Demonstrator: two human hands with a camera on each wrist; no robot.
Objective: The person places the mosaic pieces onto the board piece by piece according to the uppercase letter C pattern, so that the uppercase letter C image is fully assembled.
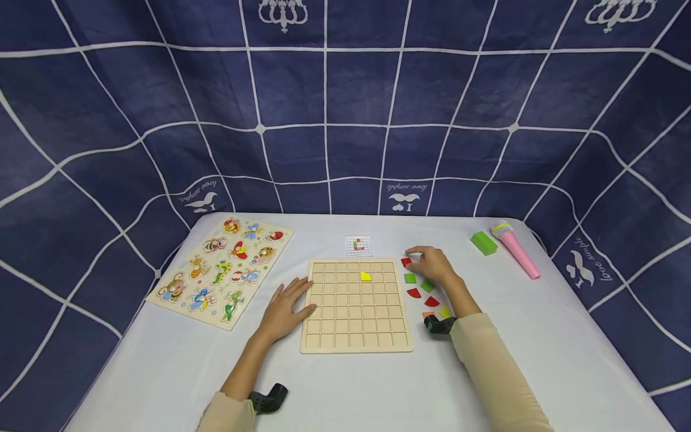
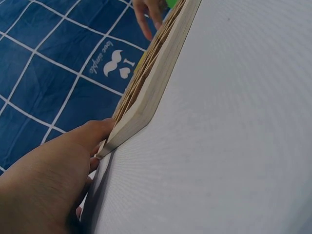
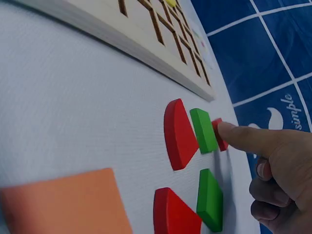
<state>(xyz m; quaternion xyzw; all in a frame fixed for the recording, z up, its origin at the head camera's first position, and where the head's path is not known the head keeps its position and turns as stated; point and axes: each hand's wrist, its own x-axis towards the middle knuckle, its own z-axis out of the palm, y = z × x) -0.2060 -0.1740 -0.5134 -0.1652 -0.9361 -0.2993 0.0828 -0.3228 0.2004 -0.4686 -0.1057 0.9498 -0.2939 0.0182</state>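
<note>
A square wooden grid board (image 1: 356,343) lies on the white table, with a yellow piece (image 1: 366,276) in one of its upper cells. My left hand (image 1: 284,312) rests at the board's left edge, fingers spread, thumb over the rim. Right of the board, my right hand (image 1: 433,264) reaches over the loose pieces. Its thumb touches a small red piece (image 3: 222,135), while the index finger stretches out beyond it. The other fingers are curled in the right wrist view. Close by lie green squares (image 1: 410,278), red quarter-rounds (image 1: 414,293), an orange piece (image 3: 66,204) and another yellow one (image 1: 445,312).
A pattern card (image 1: 358,246) lies behind the board. On the left is an insect picture puzzle (image 1: 216,270). A green block (image 1: 484,243) and a pink toy microphone (image 1: 518,252) lie at the back right. A dark blue checked curtain (image 1: 356,150) surrounds the table.
</note>
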